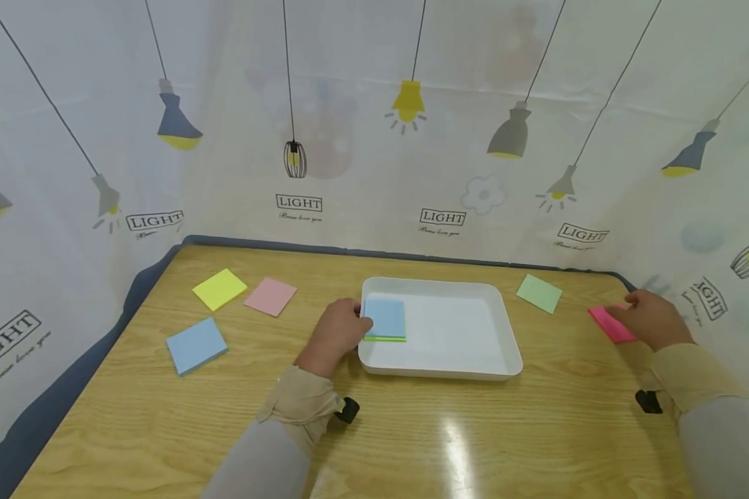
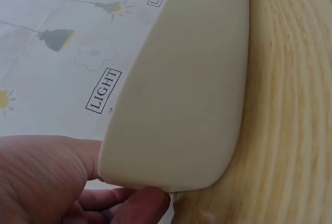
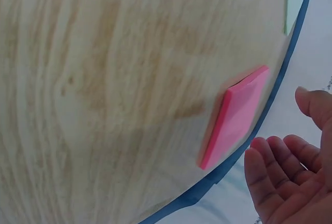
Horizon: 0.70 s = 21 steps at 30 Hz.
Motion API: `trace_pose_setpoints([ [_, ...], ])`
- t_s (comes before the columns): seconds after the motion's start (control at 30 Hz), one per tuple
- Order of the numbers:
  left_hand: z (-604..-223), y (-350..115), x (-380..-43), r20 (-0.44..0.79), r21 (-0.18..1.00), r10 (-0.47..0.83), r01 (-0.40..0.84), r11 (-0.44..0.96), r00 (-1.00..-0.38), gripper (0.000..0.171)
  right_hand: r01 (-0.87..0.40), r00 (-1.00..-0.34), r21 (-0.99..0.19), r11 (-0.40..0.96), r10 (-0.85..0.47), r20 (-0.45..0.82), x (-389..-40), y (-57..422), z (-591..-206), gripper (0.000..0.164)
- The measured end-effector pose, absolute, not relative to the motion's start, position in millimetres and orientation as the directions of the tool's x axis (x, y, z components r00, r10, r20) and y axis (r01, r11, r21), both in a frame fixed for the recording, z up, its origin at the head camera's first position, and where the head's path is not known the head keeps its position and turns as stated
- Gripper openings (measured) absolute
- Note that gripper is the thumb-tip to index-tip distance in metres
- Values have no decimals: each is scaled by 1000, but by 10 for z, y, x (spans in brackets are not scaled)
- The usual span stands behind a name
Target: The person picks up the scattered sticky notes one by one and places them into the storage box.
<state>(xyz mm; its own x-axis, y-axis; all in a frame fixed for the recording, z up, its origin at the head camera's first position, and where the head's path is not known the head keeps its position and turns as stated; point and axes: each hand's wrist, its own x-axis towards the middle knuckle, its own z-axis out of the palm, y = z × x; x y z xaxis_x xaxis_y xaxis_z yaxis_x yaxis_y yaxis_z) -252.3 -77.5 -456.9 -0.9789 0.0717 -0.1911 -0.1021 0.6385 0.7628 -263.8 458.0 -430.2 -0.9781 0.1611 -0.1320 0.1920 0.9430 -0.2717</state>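
Head view: The white tray [image 1: 465, 326] is resting on the worktop [image 1: 406, 436], and the left grip [image 1: 337, 329] is clamping its left rim. Inside, against the left end, a blue pad [image 1: 385, 317] is lying on a yellow-green pad [image 1: 394, 339]. The right grip [image 1: 654, 320] is hovering at the bright pink pad [image 1: 610, 324] on the right. A pale green pad [image 1: 539, 293] is lying between that pad and the tray; a yellow pad [image 1: 220, 289], a dusty pink pad [image 1: 270, 296] and a second blue pad [image 1: 196, 345] are lying on the left. All are appearing square and flat. Behind, a cloth [image 1: 362, 229] printed with lamps is hanging.

Left wrist view: The tray is presenting a smooth, cream-looking wall with rounded corners. Digits are pinching the wall from both sides. The tray is probably light, fairly stiff plastic and slightly slippery; the rim is offering the best hold.

Right wrist view: The thumb and fingers are standing apart, loosely bent, enclosing nothing; a gap is showing beside the bright pink pad. The pad is displaying sharp edges and is probably light paper, compact but bendable at single sheets. Two opposite edges are offering a secure hold. The worktop is showing streaked wood grain.
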Motion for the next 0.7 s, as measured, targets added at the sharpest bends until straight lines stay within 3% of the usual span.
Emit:
trace_pose_setpoints([
  [0.37, -4586, -775, -2532, -213, 751, 67, -120, 649, -975, 25, 163, -952, -234, 959, 91, -293, -2693, 4802, -4428, 111],
  [0.7, -4585, -775, -2547, -207, 746, 77, -106, 657, -975, 22, 216, -944, -240, 947, 140, -300, -2755, 4828, -4577, 117],
])
